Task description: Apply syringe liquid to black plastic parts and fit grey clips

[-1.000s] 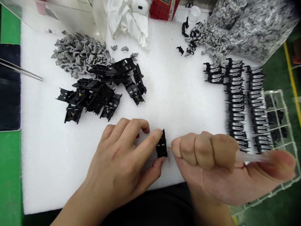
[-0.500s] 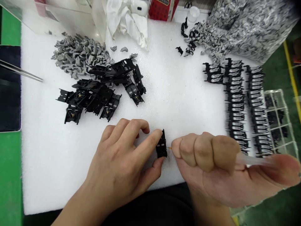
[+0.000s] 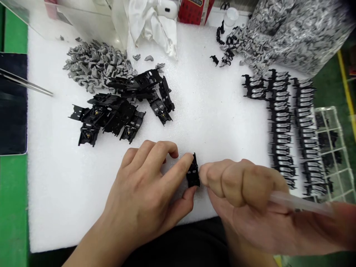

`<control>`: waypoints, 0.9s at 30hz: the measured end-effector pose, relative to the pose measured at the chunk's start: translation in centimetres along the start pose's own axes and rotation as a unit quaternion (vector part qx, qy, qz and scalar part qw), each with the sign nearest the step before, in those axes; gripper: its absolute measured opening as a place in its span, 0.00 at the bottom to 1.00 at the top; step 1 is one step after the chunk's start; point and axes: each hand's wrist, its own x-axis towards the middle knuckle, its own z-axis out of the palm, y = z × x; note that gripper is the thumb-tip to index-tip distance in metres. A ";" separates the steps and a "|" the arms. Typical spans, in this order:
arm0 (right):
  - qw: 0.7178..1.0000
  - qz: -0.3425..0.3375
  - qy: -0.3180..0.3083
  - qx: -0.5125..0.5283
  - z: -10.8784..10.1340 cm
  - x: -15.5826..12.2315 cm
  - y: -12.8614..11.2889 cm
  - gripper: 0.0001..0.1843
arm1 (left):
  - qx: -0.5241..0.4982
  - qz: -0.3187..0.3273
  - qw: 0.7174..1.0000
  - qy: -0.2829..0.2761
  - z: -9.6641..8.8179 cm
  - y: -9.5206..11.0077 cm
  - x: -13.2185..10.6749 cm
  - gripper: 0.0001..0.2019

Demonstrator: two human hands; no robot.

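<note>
Left hand (image 3: 139, 189) pinching a small black plastic part (image 3: 193, 174) between thumb and fingers, right hand (image 3: 244, 196) curled shut round a clear plastic tube (image 3: 300, 203), long rows of parts (image 3: 280, 129) lined up at right, loose black parts (image 3: 111, 118) still heaped at left!

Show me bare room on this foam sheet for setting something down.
Bare foam runs between the black plastic housings and the rows of black-and-silver parts; another patch lies left of the left hand. The grey parts crowd the top.

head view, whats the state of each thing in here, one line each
small black part, pinched upright
left hand, pinching it
right hand, closed around a clear tube
gray clips, heaped loose
black housings, piled loose
black-and-silver parts, laid in rows
clear plastic bag, full of parts
</note>
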 end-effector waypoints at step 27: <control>1.000 -0.028 0.002 -0.001 -0.3 0.1 0.5 0.35 | -0.003 -0.002 1.000 0.011 0.2 0.1 0.0 0.20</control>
